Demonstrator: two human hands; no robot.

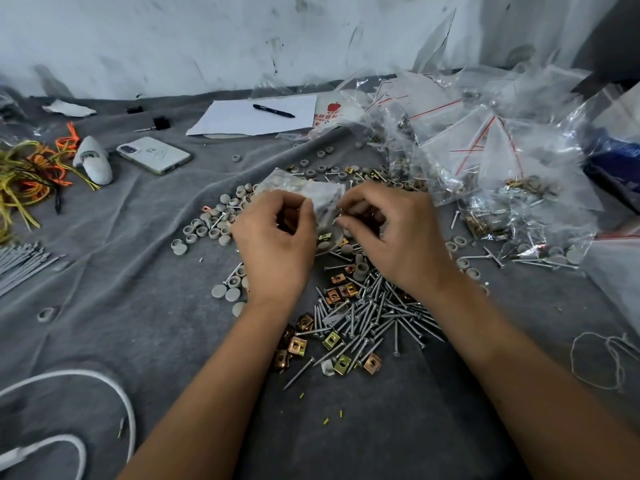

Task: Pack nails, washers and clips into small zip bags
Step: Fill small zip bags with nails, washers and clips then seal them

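Note:
A small clear zip bag (pixel 304 188) is held up between both hands at the middle of the grey cloth. My left hand (pixel 275 244) pinches its left edge with curled fingers. My right hand (pixel 391 233) pinches the bag's right side, fingertips at its mouth. A yellow clip shows through the bag's lower part (pixel 325 237). Just below my wrists lies a pile of silver nails (pixel 374 313) mixed with gold and bronze metal clips (pixel 301 344). Grey round washers (pixel 211 226) are scattered to the left of the hands and behind them.
Filled and empty zip bags (pixel 485 161) are heaped at the right. A phone (pixel 154 155), white paper with a pen (pixel 273 110), yellow and orange cords (pixel 31 171), grey rods (pixel 20 265) and a white cable (pixel 104 386) lie around the cloth (pixel 138 323).

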